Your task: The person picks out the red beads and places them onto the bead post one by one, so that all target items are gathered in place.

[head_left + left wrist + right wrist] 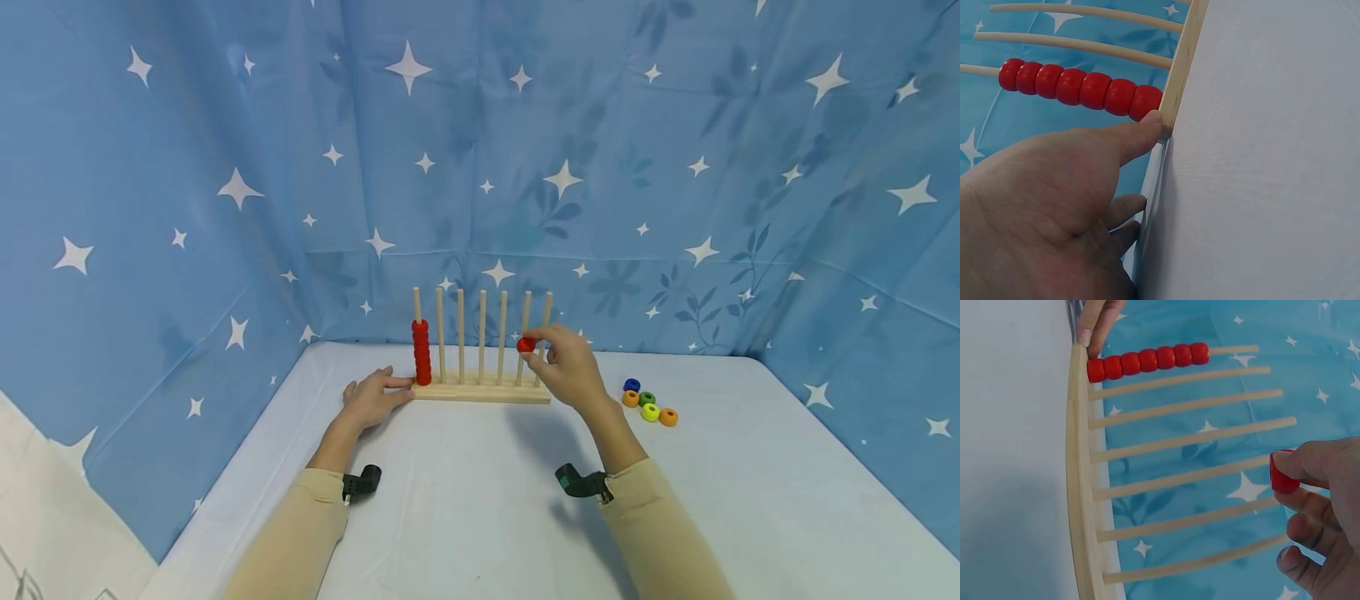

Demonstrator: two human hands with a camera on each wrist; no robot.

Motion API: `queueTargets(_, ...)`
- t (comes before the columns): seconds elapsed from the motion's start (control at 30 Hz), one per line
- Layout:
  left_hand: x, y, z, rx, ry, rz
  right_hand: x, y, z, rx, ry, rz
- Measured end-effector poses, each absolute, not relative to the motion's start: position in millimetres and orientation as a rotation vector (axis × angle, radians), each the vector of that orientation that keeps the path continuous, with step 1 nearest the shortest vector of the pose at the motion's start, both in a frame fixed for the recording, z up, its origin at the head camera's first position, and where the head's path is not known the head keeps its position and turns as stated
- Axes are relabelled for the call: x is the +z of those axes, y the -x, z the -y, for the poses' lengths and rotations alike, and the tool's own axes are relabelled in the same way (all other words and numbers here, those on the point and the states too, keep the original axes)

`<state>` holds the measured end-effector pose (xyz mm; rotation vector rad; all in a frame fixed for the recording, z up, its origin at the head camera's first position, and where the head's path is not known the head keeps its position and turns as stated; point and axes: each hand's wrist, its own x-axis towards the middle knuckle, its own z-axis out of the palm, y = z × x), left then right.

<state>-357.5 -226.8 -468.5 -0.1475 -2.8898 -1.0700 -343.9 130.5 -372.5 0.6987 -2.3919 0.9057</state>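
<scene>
A wooden rack (480, 392) with several upright rods stands on the white table. Its leftmost rod carries a stack of red beads (422, 353), also plain in the left wrist view. My left hand (372, 400) holds the left end of the base, with its thumb (1138, 134) on the wood by the lowest bead. Between thumb and forefinger, my right hand (567, 365) pinches a single red bead (1284, 472). That bead is up among the right-hand rods, near a rod's tip in the right wrist view. Whether it is threaded I cannot tell.
Right of the rack lie several loose beads: a blue bead (632, 385), a green bead (647, 399), a yellow bead (650, 412) and two orange ones. A blue star-patterned curtain (480, 167) hangs close behind the rack and along both sides.
</scene>
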Motion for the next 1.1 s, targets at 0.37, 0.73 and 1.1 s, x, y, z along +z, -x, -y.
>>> queueTargets(0.37,-467.4,359.2,226.7,-1.061,0.154,2.889,-370.8,347.6,-106.3,0.872,-0.738,2.311)
queueTargets(0.73,-465.5,356.7,226.4,-1.055,0.148,2.898,-359.9,348.1,-82.6,0.842,-0.767,2.233)
queueTargets(1.1,-466.5,356.7,225.4,-1.057,0.138,2.897,-355.4,359.1,-55.4,0.881,-0.779,2.195)
